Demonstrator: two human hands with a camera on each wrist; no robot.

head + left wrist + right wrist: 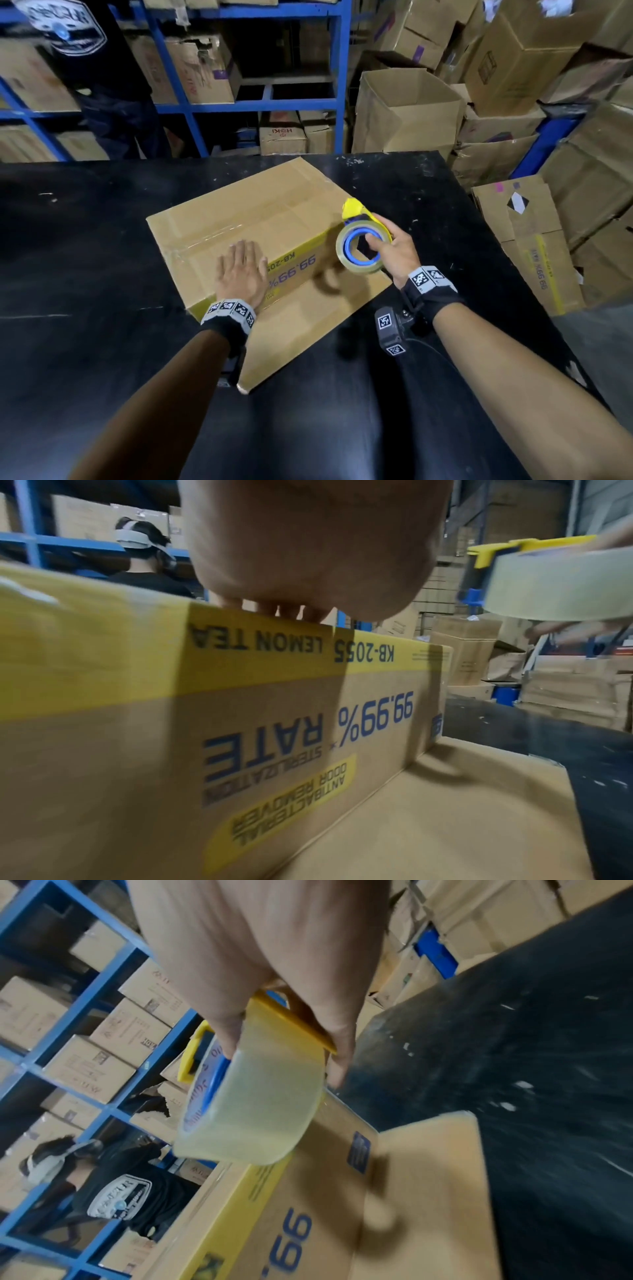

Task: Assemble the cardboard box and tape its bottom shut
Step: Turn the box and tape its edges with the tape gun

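Note:
A cardboard box (260, 212) with yellow bands and blue print stands upside down on the black table (85, 240), clear tape running along its upper seam. One of its flaps (308, 339) lies spread on the table toward me. My left hand (241, 270) lies flat, fingers straight, on the box's near top edge; the left wrist view shows the printed side (274, 737). My right hand (394, 248) grips a yellow tape dispenser (361, 240) with a clear roll on a blue core, held just above the box's right end (308, 1204). The roll (253, 1104) fills the right wrist view.
Blue metal shelving (267, 102) loaded with cartons stands behind the table. Stacked and open cardboard boxes (407, 109) crowd the right side. Another person in a dark shirt (96, 68) stands at the far left behind the table.

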